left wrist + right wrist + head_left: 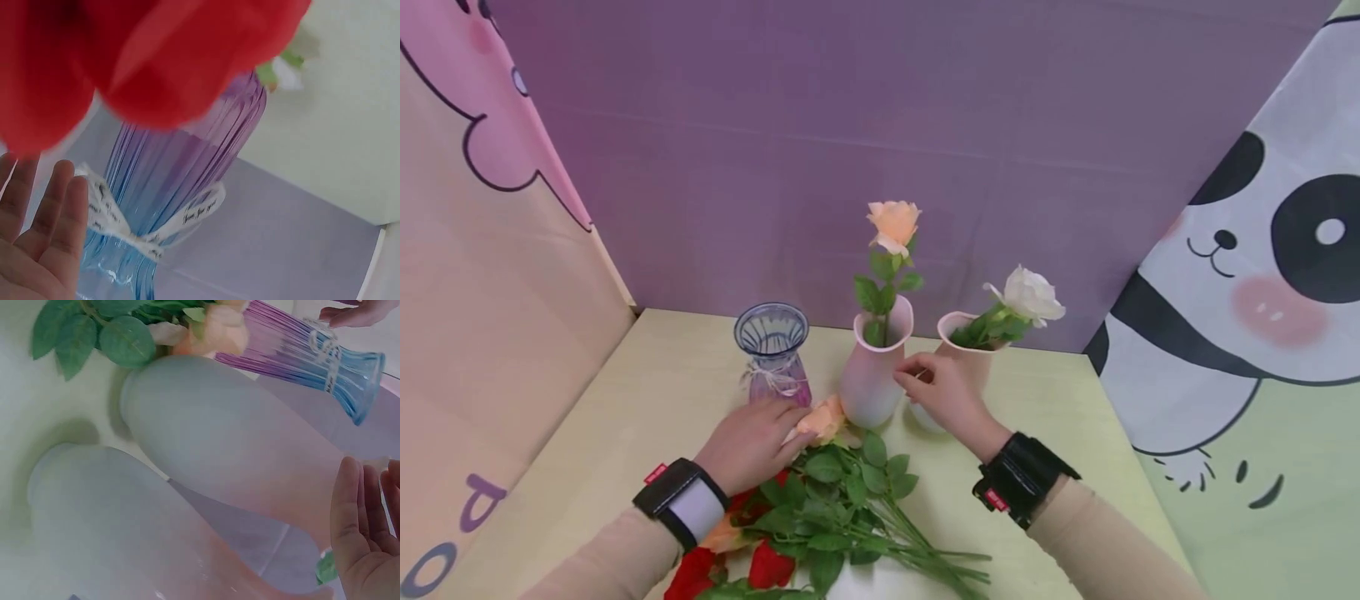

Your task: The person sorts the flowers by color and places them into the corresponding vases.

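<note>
My left hand point(756, 442) reaches over the bunch of roses, fingers extended, beside a peach rose point(826, 419) and the blue-to-purple glass vase point(772, 350). Whether it touches that rose I cannot tell. In the left wrist view a red rose point(187, 56) blocks part of the glass vase, which wears a white ribbon bow point(140, 234). My right hand point(949, 396), fingers loosely bent and apparently holding nothing, hovers before two pink-white vases. The middle vase point(872, 379) carries an upright peach rose point(894, 227); the right vase point(966, 354) carries a leaning white rose point(1032, 295).
Green stems point(917, 546) from the bunch spread toward the front right of the pale table point(1060, 467). Red roses point(771, 565) lie at the front. A purple cloth point(790, 167) stands behind, with a panda-print cloth point(1247, 292) at the right.
</note>
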{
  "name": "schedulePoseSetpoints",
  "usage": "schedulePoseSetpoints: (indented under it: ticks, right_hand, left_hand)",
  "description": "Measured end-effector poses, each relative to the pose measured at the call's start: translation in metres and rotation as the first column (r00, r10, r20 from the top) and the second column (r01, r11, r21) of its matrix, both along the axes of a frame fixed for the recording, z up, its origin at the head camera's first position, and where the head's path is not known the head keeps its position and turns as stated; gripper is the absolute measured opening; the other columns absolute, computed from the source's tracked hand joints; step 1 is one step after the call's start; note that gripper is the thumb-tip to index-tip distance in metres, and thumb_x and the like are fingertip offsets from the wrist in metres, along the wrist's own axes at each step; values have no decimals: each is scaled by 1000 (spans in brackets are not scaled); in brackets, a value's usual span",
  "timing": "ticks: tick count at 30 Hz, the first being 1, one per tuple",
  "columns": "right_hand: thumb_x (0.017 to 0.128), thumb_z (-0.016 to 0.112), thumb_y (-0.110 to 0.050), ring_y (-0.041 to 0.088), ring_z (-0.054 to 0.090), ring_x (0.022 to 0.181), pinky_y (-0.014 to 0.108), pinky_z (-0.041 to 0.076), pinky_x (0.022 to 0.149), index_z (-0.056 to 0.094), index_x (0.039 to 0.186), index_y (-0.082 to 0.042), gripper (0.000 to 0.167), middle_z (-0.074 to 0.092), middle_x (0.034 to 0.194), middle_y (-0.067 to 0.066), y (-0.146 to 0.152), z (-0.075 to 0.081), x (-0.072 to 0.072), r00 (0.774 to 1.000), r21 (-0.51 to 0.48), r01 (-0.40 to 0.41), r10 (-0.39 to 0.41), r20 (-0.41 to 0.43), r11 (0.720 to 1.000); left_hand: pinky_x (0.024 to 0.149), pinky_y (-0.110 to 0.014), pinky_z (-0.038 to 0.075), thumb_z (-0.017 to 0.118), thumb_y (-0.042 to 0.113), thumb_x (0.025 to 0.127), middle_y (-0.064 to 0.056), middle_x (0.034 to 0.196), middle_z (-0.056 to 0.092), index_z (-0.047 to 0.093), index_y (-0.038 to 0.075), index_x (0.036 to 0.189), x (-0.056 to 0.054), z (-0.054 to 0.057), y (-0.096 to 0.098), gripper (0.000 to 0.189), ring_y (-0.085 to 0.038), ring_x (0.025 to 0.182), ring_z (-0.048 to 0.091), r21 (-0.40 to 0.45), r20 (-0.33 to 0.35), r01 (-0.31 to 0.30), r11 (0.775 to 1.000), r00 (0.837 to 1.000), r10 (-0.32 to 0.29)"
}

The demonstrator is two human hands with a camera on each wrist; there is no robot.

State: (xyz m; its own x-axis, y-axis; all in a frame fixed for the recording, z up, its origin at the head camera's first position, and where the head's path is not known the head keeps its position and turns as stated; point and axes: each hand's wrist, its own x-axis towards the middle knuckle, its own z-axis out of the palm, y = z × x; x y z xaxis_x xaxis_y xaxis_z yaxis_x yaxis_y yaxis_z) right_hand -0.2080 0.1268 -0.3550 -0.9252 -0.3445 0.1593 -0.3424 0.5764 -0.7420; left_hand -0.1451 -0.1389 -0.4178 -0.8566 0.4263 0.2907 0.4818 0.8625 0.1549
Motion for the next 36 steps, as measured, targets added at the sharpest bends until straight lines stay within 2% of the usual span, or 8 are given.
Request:
schedulePoseSetpoints:
  ticks: [6,12,19,22,30,36]
  right_hand:
    - [92,68,-10,11,62,73,21,50,65,73,100,1,14,73,89,12,2,-17,6,1000,16,-7,7,24,1000]
    - [93,67,-11,12,61,73,22,50,65,73,99,0,14,72,88,9,5,-38,12,994,21,-20,18,110,1000]
    - [93,67,-11,14,62,66,22,52,59,73,96,-1,13,72,87,11,8,-62,19,988,47,-52,44,146,998]
    - [92,68,-10,15,62,63,23,51,56,73,95,0,11,72,85,9,8,-70,23,987,54,-55,46,155,997]
    - [89,70,-8,9,59,65,22,49,53,74,97,1,12,70,84,7,7,-92,33,985,150,-90,65,162,985]
    - [88,70,-7,13,60,69,23,48,56,73,97,2,13,69,82,6,9,-109,39,983,203,-116,82,167,972]
  left_hand:
    - [90,-43,56,65,39,94,-9,110,71,71,7,118,8,-12,1,40,-26,103,68,-1,12,6,1000,1000,-6]
    - [89,-42,56,61,41,96,-7,108,72,71,8,116,14,-19,2,40,-25,101,67,-16,6,13,1000,1000,-13]
    - [95,-47,53,58,45,98,-7,113,71,70,10,120,18,-26,2,43,-27,107,65,-47,100,-10,999,995,15]
    - [98,-47,52,57,44,98,-8,115,70,69,9,123,21,-27,2,45,-28,109,65,-65,113,-6,998,993,13]
    - [96,-46,52,60,41,97,-6,114,71,71,12,119,27,-31,3,38,-26,108,65,-71,74,-7,997,997,12]
    - [92,-44,54,61,41,97,-3,110,72,73,12,115,28,-37,2,37,-24,103,66,-75,34,3,997,999,0]
